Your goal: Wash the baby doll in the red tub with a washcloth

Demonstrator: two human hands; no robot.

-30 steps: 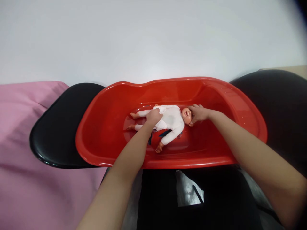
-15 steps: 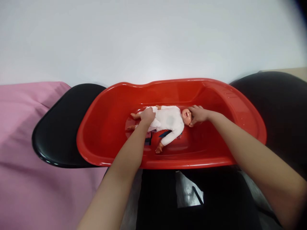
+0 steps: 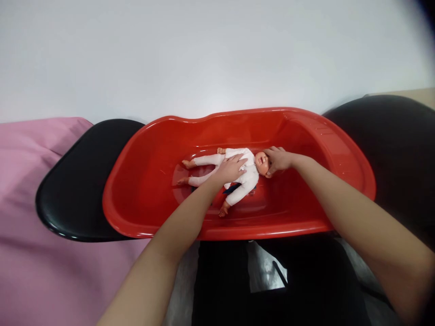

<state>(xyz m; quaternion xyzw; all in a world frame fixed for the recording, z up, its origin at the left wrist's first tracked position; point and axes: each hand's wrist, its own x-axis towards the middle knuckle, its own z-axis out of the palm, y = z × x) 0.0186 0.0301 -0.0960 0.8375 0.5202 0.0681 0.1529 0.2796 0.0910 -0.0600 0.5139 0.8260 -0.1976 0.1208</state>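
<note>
A baby doll (image 3: 250,174) in white long-sleeved clothing lies on its back in a red baby bathtub (image 3: 146,194), feet to the left and head to the right. My left hand (image 3: 234,169) rests on the front of its torso with the fingers stretched out over the white fabric. Around the crown of the doll's head curls my right hand (image 3: 280,159), thumb on the near side and fingers on the far side. Some dark blue item (image 3: 231,188) shows beneath the doll's body; its kind cannot be made out.
A black rounded seat (image 3: 81,185) lies under the tub's left end, with pink cloth (image 3: 41,253) beyond it. Another large black rounded surface (image 3: 401,149) stands at the right. Behind the tub rises a pale wall (image 3: 204,54).
My left hand has moved from the doll's hips and upper legs up to its torso, and its fingers have spread. My right hand stays at the head. The view has shifted slightly.
</note>
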